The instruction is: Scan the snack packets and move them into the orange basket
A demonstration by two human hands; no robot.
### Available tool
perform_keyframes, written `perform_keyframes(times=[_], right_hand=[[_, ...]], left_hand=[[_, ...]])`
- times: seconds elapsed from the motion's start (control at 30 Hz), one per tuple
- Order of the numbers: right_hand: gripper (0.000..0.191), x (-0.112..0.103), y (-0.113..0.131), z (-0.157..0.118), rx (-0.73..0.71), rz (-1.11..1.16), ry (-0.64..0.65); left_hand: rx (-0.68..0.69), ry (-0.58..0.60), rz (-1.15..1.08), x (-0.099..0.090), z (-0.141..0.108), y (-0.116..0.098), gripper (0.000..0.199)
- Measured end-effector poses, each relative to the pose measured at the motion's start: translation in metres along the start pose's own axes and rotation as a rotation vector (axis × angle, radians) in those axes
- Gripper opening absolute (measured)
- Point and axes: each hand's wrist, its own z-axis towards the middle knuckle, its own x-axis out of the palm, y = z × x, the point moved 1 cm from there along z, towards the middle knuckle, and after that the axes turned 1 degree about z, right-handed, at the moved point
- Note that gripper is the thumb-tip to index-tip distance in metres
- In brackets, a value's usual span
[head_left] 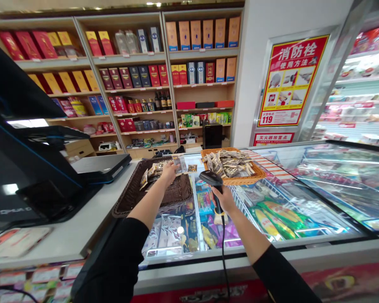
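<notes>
My right hand [225, 198] is wrapped round the handle of a black barcode scanner [211, 178], whose cord hangs down toward me. Its head points left, above the glass freezer top. Over the far edge of a dark brown wicker basket [177, 191], my left hand [169, 171] has its fingers closed on a small packet [178, 162], partly hidden by them. More small packets [152, 170] lie in that basket, left of the hand. One loose packet [192, 168] rests on the glass between the hands. An orange wicker basket [244, 181] behind the scanner holds a heap of similar packets [229, 162].
Under both baskets is a glass-topped freezer [322, 219] filled with packaged goods. At left, a counter [94, 210] carries a black checkout terminal [28, 168] and a flat scale [102, 164]. Shelves [139, 59] of boxes and bottles line the back wall.
</notes>
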Motion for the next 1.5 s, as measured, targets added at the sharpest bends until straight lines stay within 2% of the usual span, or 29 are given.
perform_keyframes(times=[0.07, 0.17, 0.27, 0.37, 0.63, 0.87, 0.97, 1.07, 1.13, 1.2, 1.27, 1.33, 1.4, 1.5], right_hand=[[0.038, -0.006, 0.003, 0.0, -0.032, -0.074, -0.026], [0.037, -0.012, 0.004, 0.0, -0.041, -0.118, -0.046], [0.034, -0.011, 0.004, -0.002, -0.035, -0.168, -0.009], [0.032, -0.005, 0.006, -0.004, -0.057, -0.219, 0.044], [0.027, 0.0, 0.01, -0.007, -0.055, -0.279, 0.052], [0.028, -0.001, 0.01, -0.008, -0.037, -0.247, 0.045], [0.032, -0.004, 0.007, -0.004, -0.028, -0.168, 0.007], [0.037, -0.019, 0.004, 0.005, -0.034, -0.017, -0.099], [0.036, -0.036, 0.003, 0.013, -0.055, 0.102, -0.235], [0.037, -0.058, 0.001, 0.019, -0.079, 0.187, -0.383], [0.039, -0.081, 0.0, 0.023, -0.101, 0.211, -0.505], [0.038, -0.102, -0.002, 0.027, -0.12, 0.206, -0.592], [0.038, -0.118, -0.002, 0.029, -0.135, 0.213, -0.659], [0.038, -0.134, -0.002, 0.035, -0.141, 0.244, -0.751]], left_hand=[[0.026, 0.086, -0.07, 0.021, 0.003, 0.007, 0.034], [0.066, 0.094, -0.09, 0.037, 0.002, 0.025, 0.046], [0.094, 0.019, -0.104, 0.038, 0.001, 0.042, 0.048], [0.117, -0.048, -0.073, 0.034, 0.003, 0.05, 0.045], [0.123, -0.052, -0.149, 0.034, 0.002, 0.05, 0.033], [0.103, -0.034, -0.142, 0.033, 0.002, 0.052, 0.034], [0.145, -0.015, -0.049, 0.032, 0.001, 0.049, 0.032], [0.301, 0.005, 0.211, 0.038, -0.003, 0.032, 0.024], [0.451, 0.009, 0.475, 0.052, -0.006, 0.015, 0.022], [0.595, 0.029, 0.735, 0.078, -0.007, -0.003, 0.027], [0.73, 0.075, 0.939, 0.112, -0.005, -0.015, 0.035], [0.829, 0.172, 1.111, 0.151, 0.0, -0.018, 0.044], [0.817, 0.313, 1.277, 0.188, 0.008, -0.011, 0.05], [0.556, 0.452, 1.493, 0.228, 0.018, 0.007, 0.051]])
